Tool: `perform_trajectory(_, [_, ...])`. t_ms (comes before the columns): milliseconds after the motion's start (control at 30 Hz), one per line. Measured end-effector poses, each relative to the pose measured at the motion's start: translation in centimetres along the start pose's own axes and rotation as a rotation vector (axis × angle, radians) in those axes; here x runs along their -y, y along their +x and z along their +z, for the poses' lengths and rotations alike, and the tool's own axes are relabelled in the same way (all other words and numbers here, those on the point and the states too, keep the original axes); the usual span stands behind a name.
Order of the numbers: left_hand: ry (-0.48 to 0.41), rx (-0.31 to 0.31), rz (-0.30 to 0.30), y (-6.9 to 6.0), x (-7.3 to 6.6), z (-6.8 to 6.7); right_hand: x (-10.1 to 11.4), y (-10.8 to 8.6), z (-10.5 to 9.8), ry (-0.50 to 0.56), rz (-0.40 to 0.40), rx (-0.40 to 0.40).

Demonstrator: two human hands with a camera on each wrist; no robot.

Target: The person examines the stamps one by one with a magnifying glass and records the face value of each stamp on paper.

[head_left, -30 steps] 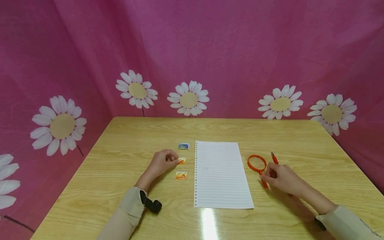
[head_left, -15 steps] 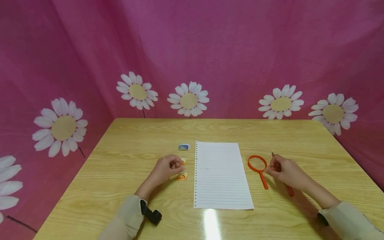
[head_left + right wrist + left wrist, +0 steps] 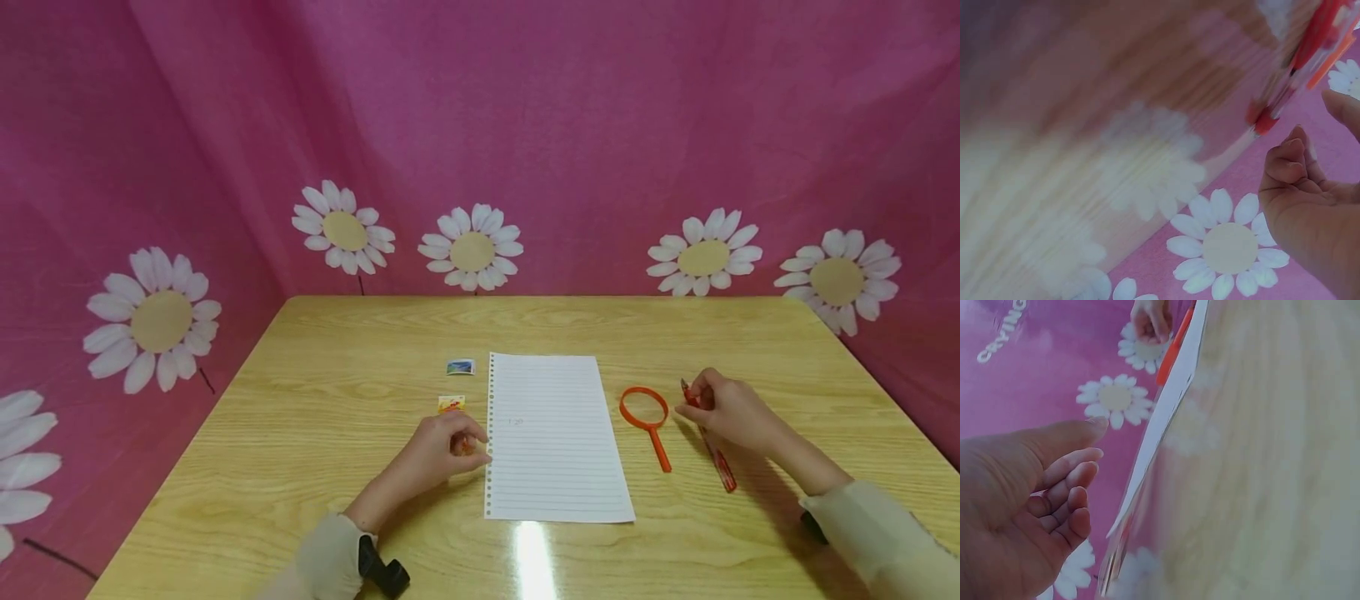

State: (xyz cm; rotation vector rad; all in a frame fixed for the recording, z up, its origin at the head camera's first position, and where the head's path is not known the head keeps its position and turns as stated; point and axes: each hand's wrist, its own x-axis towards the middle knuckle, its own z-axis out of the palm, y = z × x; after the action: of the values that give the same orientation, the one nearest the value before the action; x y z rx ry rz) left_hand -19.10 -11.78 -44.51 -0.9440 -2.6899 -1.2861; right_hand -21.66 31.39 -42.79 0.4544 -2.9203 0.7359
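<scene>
In the head view, my left hand point(image 3: 431, 454) hovers over the lowest of three small stamp-like cards. That orange card point(image 3: 467, 447) shows only between thumb and fingers, which stand apart. Behind it lie a yellow-red card point(image 3: 452, 402) and a blue one point(image 3: 461, 367). The left wrist view has the left fingers loosely curled with nothing in them. At the right, my right hand point(image 3: 735, 412) is over a red pen point(image 3: 722, 468) lying on the table. The right wrist view shows a gap between the loosely bent fingers and the pen.
A lined, punched sheet point(image 3: 555, 450) with faint writing lies mid-table between the hands. Right of it rests a red magnifying glass point(image 3: 660, 450), left of the pen. A pink daisy curtain point(image 3: 570, 150) hangs behind the wooden table point(image 3: 360, 325).
My left hand has come nearer and to the right, from the yellow-red card to the orange one. The right hand has moved off the magnifying glass, slightly right, over the pen.
</scene>
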Motion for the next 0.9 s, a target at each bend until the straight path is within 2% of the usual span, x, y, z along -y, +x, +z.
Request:
perform_trajectory(300, [0.027, 0.127, 0.005, -0.7, -1.3, 1.1, -1.1, 1.1, 0.1, -0.028, 0.043, 0.034])
perform_trajectory(567, [0.073, 0.242, -0.035, -1.0, -1.5, 1.3, -1.7, 1.5, 0.2, -0.055, 0.047, 0.05])
perform_trajectory(700, [0.068, 0.26, -0.033, -1.1, -1.4, 1.4, -1.7, 1.7, 0.3, -0.056, 0.03, 0.03])
perform_trajectory(900, [0.062, 0.251, -0.034, -1.2, -1.3, 1.6, -1.6, 1.7, 0.7, -0.061, 0.008, 0.001])
